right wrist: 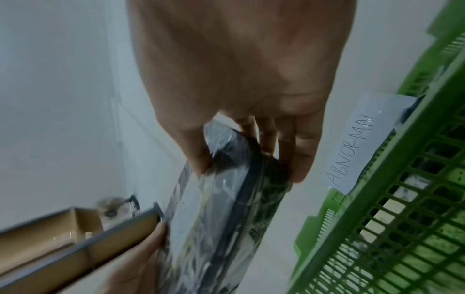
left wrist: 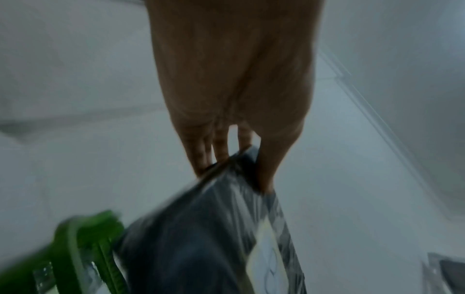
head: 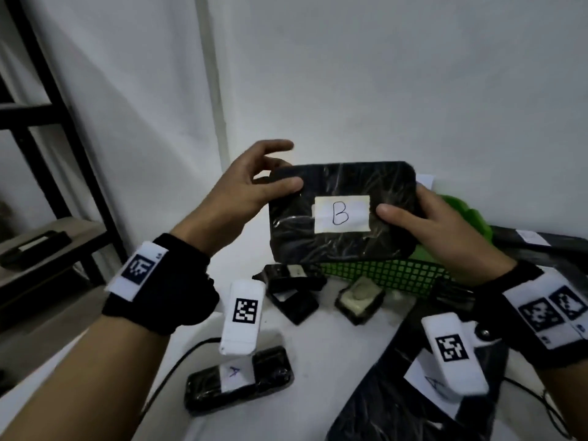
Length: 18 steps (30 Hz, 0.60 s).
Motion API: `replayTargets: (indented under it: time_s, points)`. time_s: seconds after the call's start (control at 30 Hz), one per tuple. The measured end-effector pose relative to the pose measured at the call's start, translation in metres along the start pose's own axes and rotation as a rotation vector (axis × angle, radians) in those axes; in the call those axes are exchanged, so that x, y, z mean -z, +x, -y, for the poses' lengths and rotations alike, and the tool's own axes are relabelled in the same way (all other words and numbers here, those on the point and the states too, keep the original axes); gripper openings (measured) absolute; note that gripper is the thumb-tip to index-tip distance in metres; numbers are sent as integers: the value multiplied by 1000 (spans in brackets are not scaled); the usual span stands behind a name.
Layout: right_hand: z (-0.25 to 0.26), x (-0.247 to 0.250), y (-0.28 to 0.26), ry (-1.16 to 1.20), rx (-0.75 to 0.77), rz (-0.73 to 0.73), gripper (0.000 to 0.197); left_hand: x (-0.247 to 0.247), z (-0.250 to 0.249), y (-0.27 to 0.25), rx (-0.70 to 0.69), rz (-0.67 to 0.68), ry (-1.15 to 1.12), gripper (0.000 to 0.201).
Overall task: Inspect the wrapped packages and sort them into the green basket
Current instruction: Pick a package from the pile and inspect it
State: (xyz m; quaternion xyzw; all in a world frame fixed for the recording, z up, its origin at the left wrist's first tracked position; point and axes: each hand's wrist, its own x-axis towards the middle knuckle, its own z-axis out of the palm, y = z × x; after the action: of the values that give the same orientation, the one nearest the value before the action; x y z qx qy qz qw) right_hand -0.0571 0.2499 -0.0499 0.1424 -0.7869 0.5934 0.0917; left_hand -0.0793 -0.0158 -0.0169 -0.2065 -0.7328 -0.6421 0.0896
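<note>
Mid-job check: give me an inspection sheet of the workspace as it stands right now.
Surface: white table, partly covered by a dark sheet at right.
Job's things: wrapped package labelled B held up in the air; green basket behind it, tagged ABNORMAL; package labelled A lying on the table.
Clutter: small wrapped items and a wrapped pale block near the basket.
Grippers: left hand and right hand each pinch one end of B.
Cables: black cable on the table at left.
Surroundings: white backdrop; dark shelf frame at left.
</note>
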Motion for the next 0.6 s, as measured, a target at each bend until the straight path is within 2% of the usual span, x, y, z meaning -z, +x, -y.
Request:
replayTargets:
  time_s: [0.07, 0.2, 0.3, 0.37, 0.53, 0.6]
  points:
    - [-5, 9, 4, 141, 13, -108, 48, -24, 1, 11, 46, -71, -124, 46]
    - [-9, 28, 11, 291, -5, -241, 44, -64, 6, 23, 176, 123, -197, 55]
    - [-10, 40, 6, 354, -17, -262, 60, -84, 7, 27, 165, 159, -220, 57]
    - [-10, 47, 1, 346, 0, -270, 62, -95, 10, 29, 157, 165, -263, 61]
    - [-16, 53, 0, 289, 42, -360, 49, -103, 16, 33, 113, 160, -220, 49]
    - [-19, 52, 2, 253, 61, -376, 42, -102, 16, 38, 100, 168, -190, 52]
